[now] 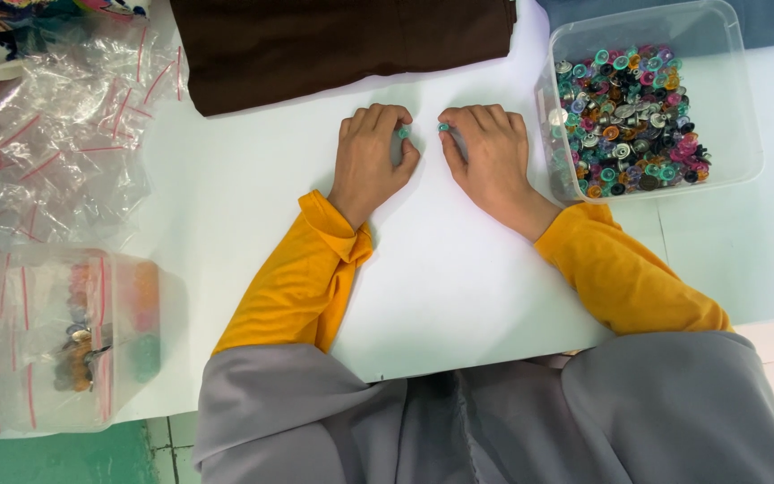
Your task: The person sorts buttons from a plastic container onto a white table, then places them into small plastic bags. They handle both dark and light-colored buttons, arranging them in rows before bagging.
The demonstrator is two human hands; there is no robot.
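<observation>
- My left hand (371,154) pinches a small teal snap piece (402,133) near the table's (459,269) far edge.
- My right hand (487,154) grips another teal piece (443,128), just beside it.
- A clear tub of coloured snaps (631,121) sits at the table's right edge.

Bare table (459,269) near edge passable — button tub (727,108) right, brown cloth (342,45) ahead.

Left hand (371,154), right hand (490,152) each pinch teal snap piece; clear tub (735,170) right.
</observation>
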